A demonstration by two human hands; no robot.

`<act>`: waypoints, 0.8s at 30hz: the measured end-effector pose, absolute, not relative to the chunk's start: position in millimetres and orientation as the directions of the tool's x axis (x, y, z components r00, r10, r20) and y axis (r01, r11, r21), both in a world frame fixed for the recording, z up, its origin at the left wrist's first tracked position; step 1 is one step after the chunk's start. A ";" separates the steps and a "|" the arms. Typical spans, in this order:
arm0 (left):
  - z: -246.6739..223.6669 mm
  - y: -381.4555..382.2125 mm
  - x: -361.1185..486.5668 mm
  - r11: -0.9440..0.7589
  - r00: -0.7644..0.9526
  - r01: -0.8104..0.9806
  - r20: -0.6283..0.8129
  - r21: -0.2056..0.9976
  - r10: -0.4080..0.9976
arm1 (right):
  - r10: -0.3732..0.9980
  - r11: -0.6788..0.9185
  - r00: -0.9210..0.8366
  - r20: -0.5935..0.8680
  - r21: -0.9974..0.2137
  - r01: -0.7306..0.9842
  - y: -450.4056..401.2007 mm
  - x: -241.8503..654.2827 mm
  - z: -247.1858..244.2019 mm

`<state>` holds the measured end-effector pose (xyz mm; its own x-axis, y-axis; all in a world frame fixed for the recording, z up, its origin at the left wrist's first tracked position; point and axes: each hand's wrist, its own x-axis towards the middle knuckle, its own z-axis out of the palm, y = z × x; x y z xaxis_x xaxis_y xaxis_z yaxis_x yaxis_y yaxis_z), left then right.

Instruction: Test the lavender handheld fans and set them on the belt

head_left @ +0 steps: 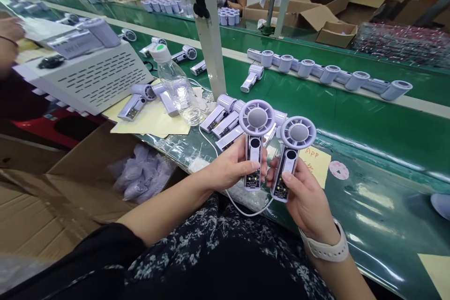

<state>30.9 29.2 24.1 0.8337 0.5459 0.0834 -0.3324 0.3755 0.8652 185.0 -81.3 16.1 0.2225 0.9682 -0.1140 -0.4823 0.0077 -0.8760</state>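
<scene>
Two fans are getting handled at once right now, one in each hand, both held upright side by side just above the near edge of the bench. The left hand is wrapping around the handle of the left fan, thumb pressing across the front near the lower end, where a little circuit board is showing. The right hand is doing the same with the right fan, fingers curled behind the handle and thumb lying on the front; a watch is sitting on that wrist. Both fan heads are pointing up and nearly touching. A white cable is looping under the hands, though I can't tell what it's plugged into. As for progress, I'm guessing we're somewhere mid-batch: a small cluster of fans is lying just behind the hands next to a water bottle, a couple more are resting on yellow paper to the left, and a long row is sitting further back on the green belt. Can't say which of those are finished. A yellow note is lying by the right fan, and another person's arm is showing across the line.
</scene>
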 end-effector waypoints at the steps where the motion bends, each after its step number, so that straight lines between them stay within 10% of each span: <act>1: 24.5 28.8 30.7 0.380 0.830 -0.339 0.084 0.860 0.551 | 0.973 0.008 0.206 -0.107 -0.870 -0.493 -82.3 185.4 17.0; 24: 24.9 28.8 27.9 0.348 0.816 -0.293 0.043 0.891 0.577 | 0.949 0.048 0.307 -0.077 -0.923 -0.382 -84.2 188.2 11.2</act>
